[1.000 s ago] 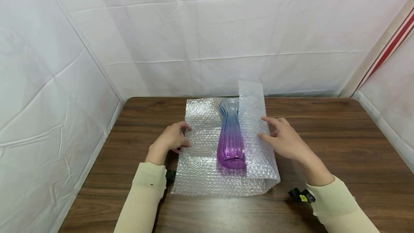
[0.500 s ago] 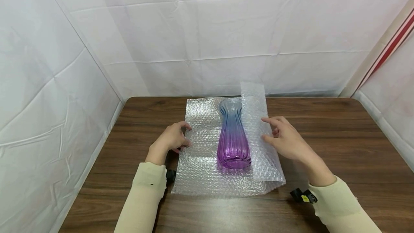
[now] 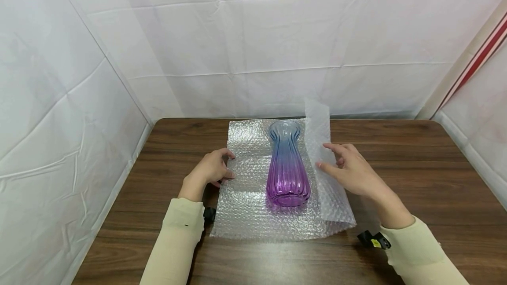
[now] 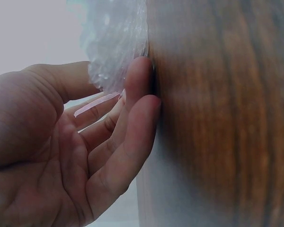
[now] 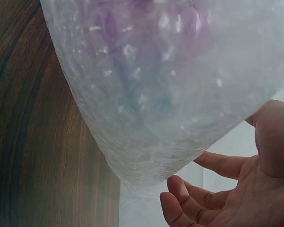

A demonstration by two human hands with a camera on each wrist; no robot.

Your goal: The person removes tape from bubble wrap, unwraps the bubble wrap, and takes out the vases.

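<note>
A ribbed glass vase (image 3: 288, 166), blue at the mouth and purple at the base, lies on its side on a sheet of bubble wrap (image 3: 247, 214). The mouth points to the table's far edge. My left hand (image 3: 210, 168) holds the sheet's left edge, thumb above and fingers beneath, as the left wrist view shows. On the right, the sheet rises in a raised flap (image 3: 322, 175). My right hand (image 3: 352, 168) touches this flap with thumb and index finger spread apart. In the right wrist view the flap (image 5: 146, 94) partly hides the thumb and index fingertips.
The wooden table (image 3: 416, 170) extends to both sides of the sheet. White cloth (image 3: 277, 34) hangs behind it and along both sides. A thin pink strip (image 4: 97, 105) of unclear kind shows among my left fingers. A small camera (image 3: 374, 240) sits at my right wrist.
The right flap has leaned back to the right, uncovering more of the vase. My right hand has shifted slightly right with it. The left hand has stayed in place.
</note>
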